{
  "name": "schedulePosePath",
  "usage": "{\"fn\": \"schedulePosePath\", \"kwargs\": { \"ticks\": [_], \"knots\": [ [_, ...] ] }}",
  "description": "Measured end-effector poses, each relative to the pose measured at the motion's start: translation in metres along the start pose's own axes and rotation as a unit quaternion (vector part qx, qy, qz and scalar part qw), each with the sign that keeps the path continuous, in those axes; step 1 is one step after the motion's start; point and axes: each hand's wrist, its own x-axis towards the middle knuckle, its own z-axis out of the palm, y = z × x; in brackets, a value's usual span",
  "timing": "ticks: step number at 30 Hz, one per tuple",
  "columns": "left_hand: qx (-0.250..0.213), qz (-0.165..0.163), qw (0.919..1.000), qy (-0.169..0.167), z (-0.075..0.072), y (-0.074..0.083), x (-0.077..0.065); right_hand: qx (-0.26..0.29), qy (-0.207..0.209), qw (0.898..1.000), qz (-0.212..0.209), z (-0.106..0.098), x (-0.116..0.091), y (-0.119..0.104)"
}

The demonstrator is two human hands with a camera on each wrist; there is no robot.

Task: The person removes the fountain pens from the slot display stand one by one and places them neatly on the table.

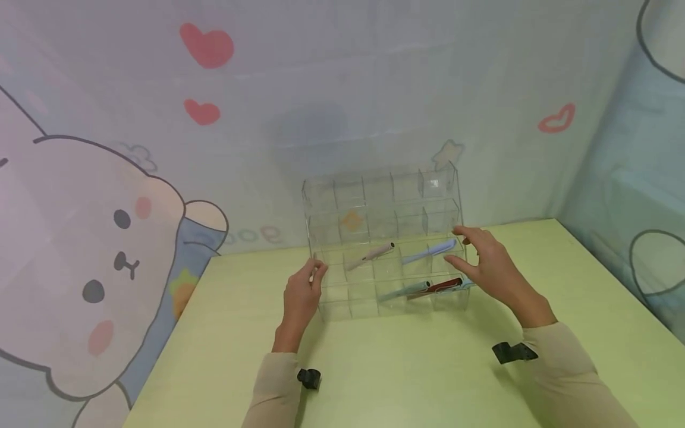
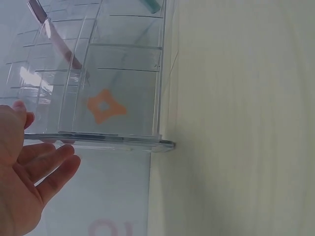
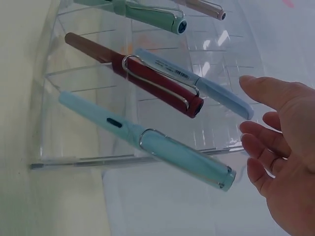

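A clear plastic rack with stepped rows of compartments stands on the table. My left hand holds its left side panel, thumb on the inner face and fingers outside in the left wrist view. At the right side, my right hand has thumb and fingers spread, close to the end of a pale blue pen and holding nothing. A pink pen leans in the same row as the pale blue one. In the lowest row lean a green pen, a dark red pen and a light turquoise pen.
Behind the rack, a printed cloth with hearts and a cartoon bear hangs at the back edge of the yellow-green table. More cloth hangs along the right side. Black wrist mounts sit at both sleeves.
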Motion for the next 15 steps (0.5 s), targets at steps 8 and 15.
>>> {"fn": "schedulePosePath", "kwargs": {
  "ticks": [8,15],
  "knots": [
    [0.005,-0.002,1.0000,-0.002,0.0011,0.0015,-0.0010,0.001,-0.024,0.999,0.025,0.0041,0.0034,-0.0049],
    [0.004,-0.006,1.0000,0.000,-0.0019,0.0026,-0.0010,-0.002,-0.051,0.997,0.056,0.0046,0.0054,-0.0093]
  ]
}}
